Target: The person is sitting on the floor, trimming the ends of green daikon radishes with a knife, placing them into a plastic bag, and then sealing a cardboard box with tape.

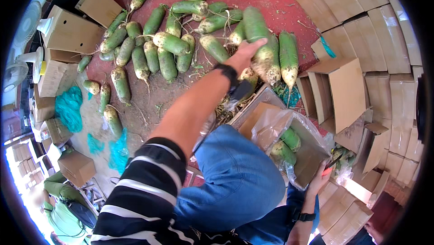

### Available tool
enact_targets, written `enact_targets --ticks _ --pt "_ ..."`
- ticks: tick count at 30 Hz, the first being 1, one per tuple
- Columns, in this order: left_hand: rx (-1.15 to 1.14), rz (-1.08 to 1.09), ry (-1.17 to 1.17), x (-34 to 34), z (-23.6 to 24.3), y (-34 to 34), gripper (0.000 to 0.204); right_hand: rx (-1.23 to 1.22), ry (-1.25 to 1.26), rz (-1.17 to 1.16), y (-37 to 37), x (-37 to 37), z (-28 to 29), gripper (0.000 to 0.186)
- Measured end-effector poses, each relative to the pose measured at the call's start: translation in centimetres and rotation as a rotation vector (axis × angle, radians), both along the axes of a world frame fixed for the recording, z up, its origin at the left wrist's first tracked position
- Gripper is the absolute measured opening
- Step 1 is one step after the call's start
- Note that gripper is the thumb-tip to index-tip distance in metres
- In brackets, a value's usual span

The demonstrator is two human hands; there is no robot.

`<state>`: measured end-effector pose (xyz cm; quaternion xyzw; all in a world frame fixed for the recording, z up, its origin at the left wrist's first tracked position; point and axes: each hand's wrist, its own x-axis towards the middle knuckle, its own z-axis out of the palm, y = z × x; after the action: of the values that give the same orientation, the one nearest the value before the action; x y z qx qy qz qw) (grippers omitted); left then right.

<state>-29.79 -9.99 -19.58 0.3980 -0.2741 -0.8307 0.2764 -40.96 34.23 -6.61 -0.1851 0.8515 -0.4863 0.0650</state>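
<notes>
My left hand reaches forward over the pile and grips a large green radish around its side; that radish is slightly blurred. Just right of it lies another long green radish with a pale, root-tipped end. At the lower right, my right hand is closed around the red-orange handle of a small knife, its dark blade pointing up and outward. Beside that hand stands an open carton lined with clear plastic, with green radishes inside.
Many soil-marked radishes spread across the red, dirt-strewn floor. Teal plastic bags lie at the left. Cardboard boxes are stacked along the right, and an open box stands nearer. A person in green is at the lower left.
</notes>
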Motion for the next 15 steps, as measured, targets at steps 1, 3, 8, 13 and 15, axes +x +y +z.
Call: enact_targets --ticks 1,3,8,13,15 --pt "-0.043 -0.039 -0.151 -2.1 -1.6 -0.3 0.052 -0.011 0.044 -0.004 0.2 -0.1 -0.3 0.015" --pt "-0.545 -0.232 -0.557 -3.5 -7.4 -1.0 0.073 -0.005 -0.067 0.031 -0.1 -0.2 -0.2 0.014" --pt "-0.651 -0.655 -0.899 -2.2 -5.5 2.5 0.074 0.009 -0.05 -0.058 -1.5 1.0 1.2 0.012" --pt "-0.946 -0.608 -0.798 1.2 -5.9 3.1 0.041 0.047 -0.084 -0.031 -0.7 0.8 1.3 0.012" --pt "-0.948 -0.313 -0.811 3.2 -5.9 2.1 0.03 0.078 -0.033 -0.004 -0.5 0.5 1.3 0.015"
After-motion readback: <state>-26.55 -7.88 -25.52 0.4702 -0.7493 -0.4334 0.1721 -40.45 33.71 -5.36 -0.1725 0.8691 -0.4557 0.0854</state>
